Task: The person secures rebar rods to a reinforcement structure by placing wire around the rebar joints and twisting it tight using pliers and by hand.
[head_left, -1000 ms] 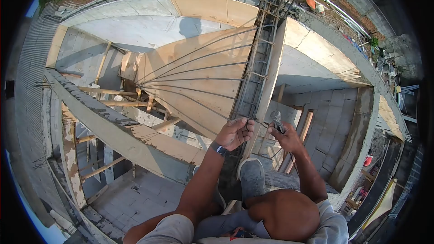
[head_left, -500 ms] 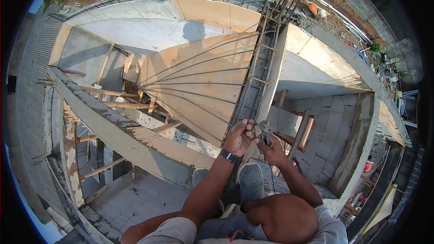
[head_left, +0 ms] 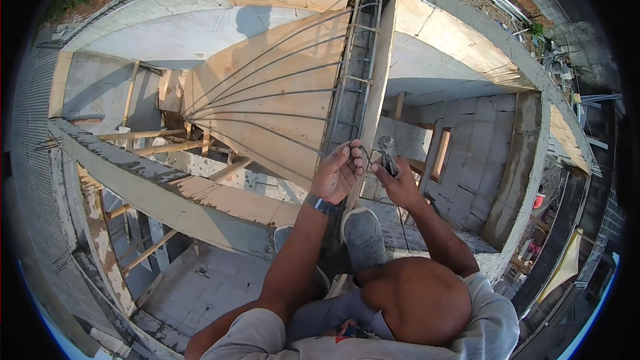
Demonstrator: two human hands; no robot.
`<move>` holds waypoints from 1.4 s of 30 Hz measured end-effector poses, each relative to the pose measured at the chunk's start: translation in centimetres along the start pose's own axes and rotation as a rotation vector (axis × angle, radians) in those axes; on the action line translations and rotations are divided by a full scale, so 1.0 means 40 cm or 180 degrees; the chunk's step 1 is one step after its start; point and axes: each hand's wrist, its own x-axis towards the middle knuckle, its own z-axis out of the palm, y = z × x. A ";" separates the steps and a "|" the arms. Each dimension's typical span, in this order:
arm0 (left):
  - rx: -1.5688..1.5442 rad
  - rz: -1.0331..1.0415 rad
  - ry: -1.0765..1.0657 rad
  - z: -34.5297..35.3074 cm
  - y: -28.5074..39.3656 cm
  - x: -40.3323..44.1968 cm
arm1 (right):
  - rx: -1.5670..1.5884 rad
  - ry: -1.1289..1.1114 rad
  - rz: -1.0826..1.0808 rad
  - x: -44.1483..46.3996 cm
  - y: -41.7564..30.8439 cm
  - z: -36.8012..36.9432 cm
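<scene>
My right hand [head_left: 400,187] is wrapped around a pair of dark metal pincers [head_left: 386,149], their rounded head pointing up and away from me. A thin tie wire [head_left: 403,227] hangs below that hand, and a fine strand of it bends across the gap between my hands. My left hand [head_left: 339,172], with a watch at the wrist, has its fingers curled and pinched at the strand's end. Just beyond my left hand lies the rebar cage [head_left: 357,70] in its narrow beam form. Several bent rebars [head_left: 280,93] fan out from the cage across a plywood panel [head_left: 267,70].
I am squatting high on the beam, one shoe [head_left: 363,230] on its edge. Deep drops lie on both sides, with block walls [head_left: 467,160] to the right. Wooden props [head_left: 170,149] stand below on the left. A concrete beam [head_left: 160,170] crosses there.
My hands have drawn slightly apart, and the strand between them shows more plainly. The camera view has tilted, so the surroundings sit higher and further left.
</scene>
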 end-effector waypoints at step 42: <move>0.4431 0.1220 0.2692 -0.279 -0.196 0.002 | -0.2712 -0.0145 -0.0246 0.067 -0.009 0.089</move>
